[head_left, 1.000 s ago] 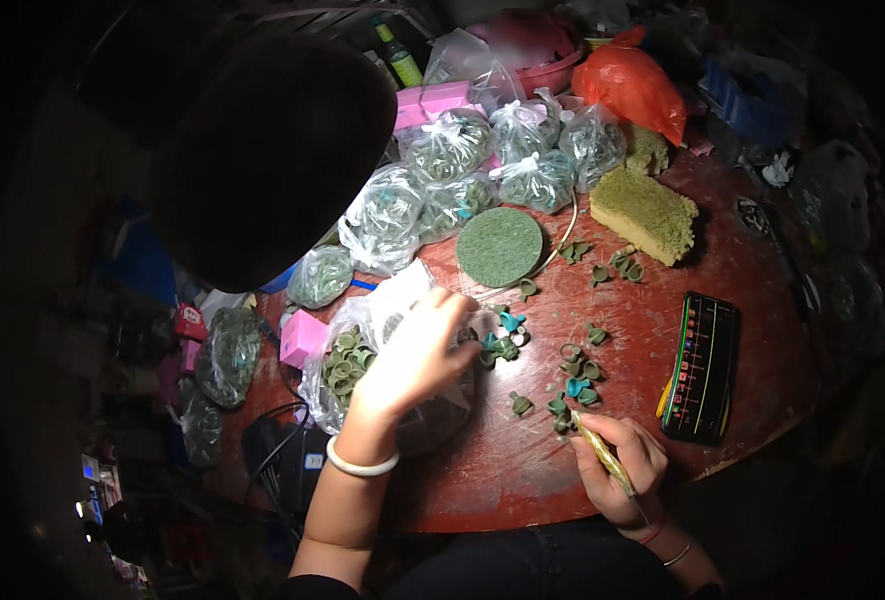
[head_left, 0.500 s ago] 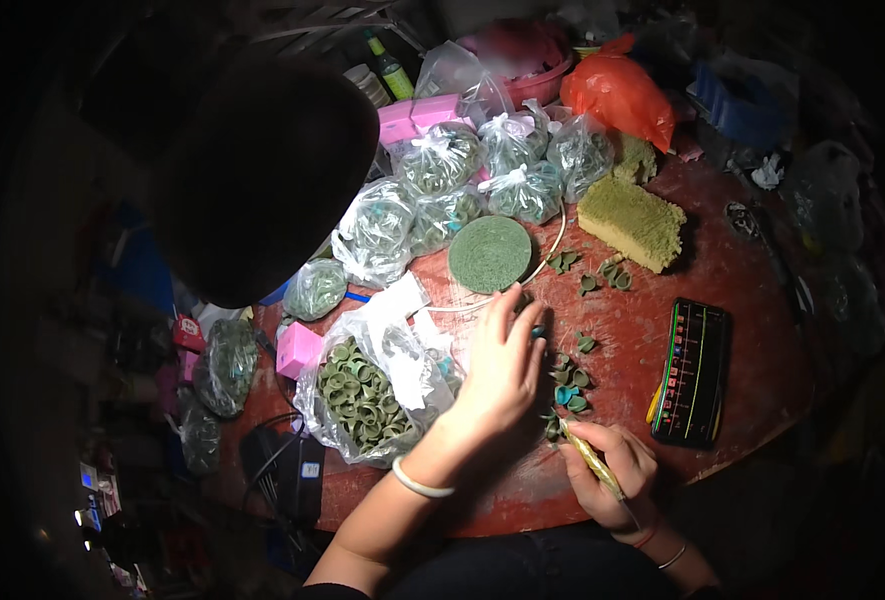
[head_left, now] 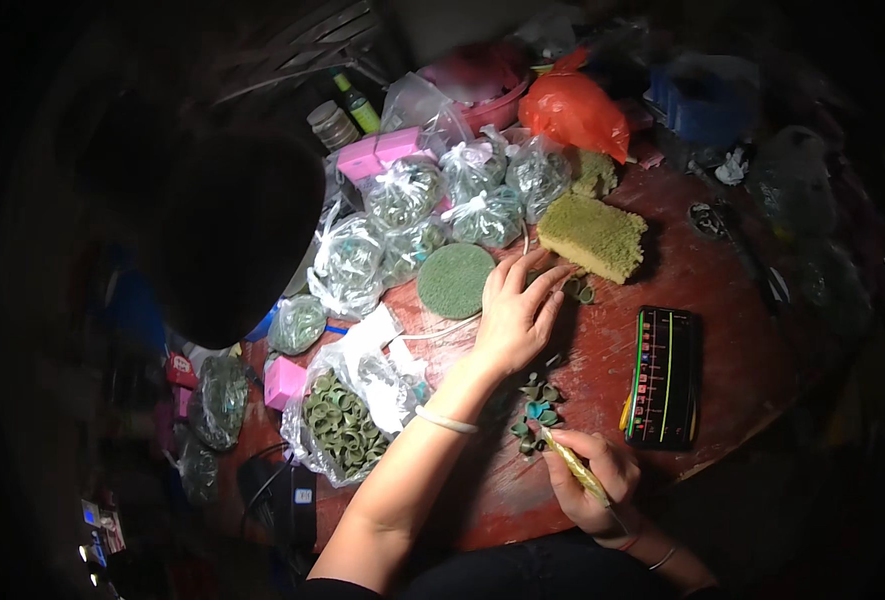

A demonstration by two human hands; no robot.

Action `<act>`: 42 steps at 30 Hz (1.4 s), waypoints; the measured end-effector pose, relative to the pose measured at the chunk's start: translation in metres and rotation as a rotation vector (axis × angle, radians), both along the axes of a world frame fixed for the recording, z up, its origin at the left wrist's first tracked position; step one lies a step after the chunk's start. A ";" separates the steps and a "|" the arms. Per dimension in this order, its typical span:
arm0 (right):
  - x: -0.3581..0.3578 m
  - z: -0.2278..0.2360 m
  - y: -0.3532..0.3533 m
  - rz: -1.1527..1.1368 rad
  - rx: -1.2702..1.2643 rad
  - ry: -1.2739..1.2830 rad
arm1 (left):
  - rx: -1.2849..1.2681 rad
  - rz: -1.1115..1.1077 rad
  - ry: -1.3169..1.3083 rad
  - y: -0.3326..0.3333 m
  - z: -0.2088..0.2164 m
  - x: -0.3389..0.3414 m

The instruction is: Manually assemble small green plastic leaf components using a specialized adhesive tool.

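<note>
— What are the hands working over?

— A worn red tabletop [head_left: 602, 370], scuffed pale in patches. Light pools on it and the room around falls dark. Knotted clear bags [head_left: 347, 260] crowd its far left, with a red bag [head_left: 577, 105] and a pink basin [head_left: 497, 108] behind.

— And the left hand [head_left: 515, 315]?

— Palm down, fingers long and spread, between the green disc [head_left: 452, 281] and the yellowish sponge block [head_left: 592, 235]. Some small green pieces [head_left: 580, 291] lie just beyond its fingertips; I can't tell whether it touches any.

— The right hand [head_left: 597, 482]?

— Closed around a slim yellow tool [head_left: 574, 466], the tip right beside a cluster [head_left: 537, 410] of similar pieces, a blue one among them. More are heaped in the open clear bag [head_left: 394, 372], left of the left forearm.

— Where is there room to move?

— Red surface shows between the cluster and the phone [head_left: 662, 380], and again past the phone's right side. The near edge curves below the phone, and both forearms come in over it.
</note>
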State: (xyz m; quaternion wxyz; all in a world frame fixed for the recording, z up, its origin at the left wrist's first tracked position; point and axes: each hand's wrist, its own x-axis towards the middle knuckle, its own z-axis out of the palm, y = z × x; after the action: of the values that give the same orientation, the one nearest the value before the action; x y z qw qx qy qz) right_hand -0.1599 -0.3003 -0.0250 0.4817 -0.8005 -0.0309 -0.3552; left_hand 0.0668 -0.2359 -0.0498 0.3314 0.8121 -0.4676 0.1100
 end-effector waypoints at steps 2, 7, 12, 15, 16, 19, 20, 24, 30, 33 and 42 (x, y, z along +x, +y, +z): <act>0.000 -0.007 0.001 -0.016 0.009 -0.008 | -0.030 -0.062 0.082 -0.008 -0.005 0.001; -0.001 -0.008 0.000 -0.033 0.014 -0.025 | 0.121 -0.135 0.081 -0.007 0.004 -0.014; -0.001 -0.008 -0.001 -0.050 0.005 -0.002 | 0.111 -0.225 0.048 0.012 0.014 -0.030; -0.001 -0.007 0.000 -0.064 -0.004 0.007 | 0.107 -0.173 0.056 0.031 0.019 -0.042; 0.000 -0.006 0.001 -0.070 -0.006 0.005 | 0.110 -0.161 0.085 0.038 0.019 -0.046; -0.002 -0.007 0.000 -0.079 -0.013 0.009 | 0.093 -0.162 0.167 0.054 0.020 -0.060; -0.002 -0.006 0.001 -0.079 -0.019 0.012 | 0.100 -0.166 0.161 0.061 0.021 -0.066; -0.003 -0.001 0.001 -0.094 -0.016 0.028 | 0.062 -0.231 0.235 0.088 0.028 -0.091; 0.006 -0.007 0.008 -0.081 0.010 0.091 | 0.010 0.047 0.150 0.139 0.047 -0.107; 0.004 -0.004 0.006 -0.123 -0.038 0.175 | 0.237 0.232 0.445 0.149 0.074 -0.124; 0.010 0.006 0.009 0.027 -0.277 0.300 | 0.241 0.040 0.399 0.131 0.035 -0.126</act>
State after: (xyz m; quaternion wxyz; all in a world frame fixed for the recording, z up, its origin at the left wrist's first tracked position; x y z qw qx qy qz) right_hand -0.1498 -0.2916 -0.0188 0.3709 -0.9026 -0.0182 -0.2180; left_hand -0.0594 -0.1053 -0.0146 0.3157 0.8605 -0.3864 -0.1025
